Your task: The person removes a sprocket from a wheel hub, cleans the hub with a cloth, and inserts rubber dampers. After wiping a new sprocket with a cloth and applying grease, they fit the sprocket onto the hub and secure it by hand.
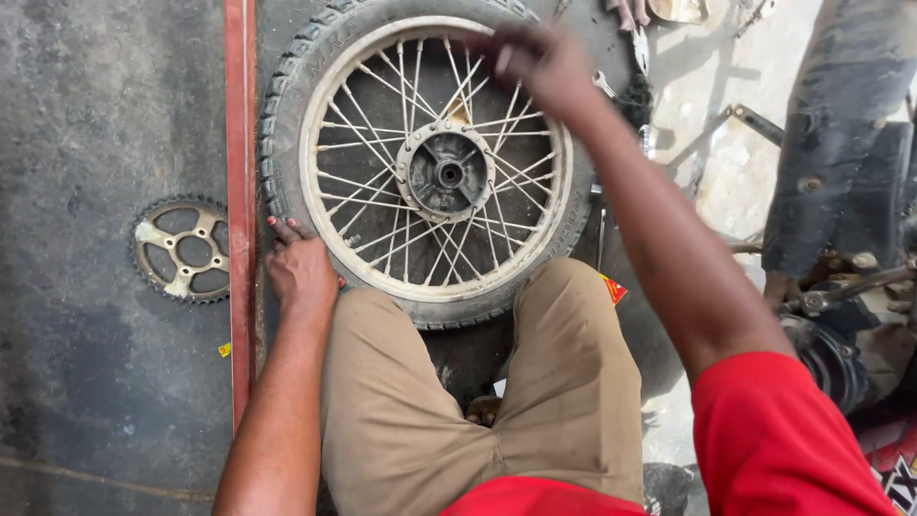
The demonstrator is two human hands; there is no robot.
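Spoked motorcycle wheel (425,162) lying flat on the dark, grimy floor (105,105), right in front of the person's knees — knobby black tyre (287,115) on a pale, dusty rim (382,277), thin spokes fanning out from the metal hub (446,172) at the centre. The near edge of the tyre sits just at the knees of the tan trousers (564,382).

Right hand (540,62) is stretched out over the far side of the wheel, up by the rim and the outer spokes. It's blurred, fingers bunched together and curled down toward the spokes, but whether they pinch anything there I cannot tell.

Left hand (301,268) is down at the near left of the wheel, palm down, fingers spread and pressed against the tyre's sidewall — resting on it, not wrapped around it.

Running up the floor just left of the wheel is a long red metal bar (240,191), touching or almost touching the tyre. Beyond that bar lies a toothed chain sprocket (181,250), flat on the floor, well apart from the wheel.

Off to the right, a dark motorcycle part (841,143) with greasy fittings stands on lighter concrete. A small red scrap (613,289) lies by the right knee, and a tiny yellow scrap (224,350) sits beside the bar.
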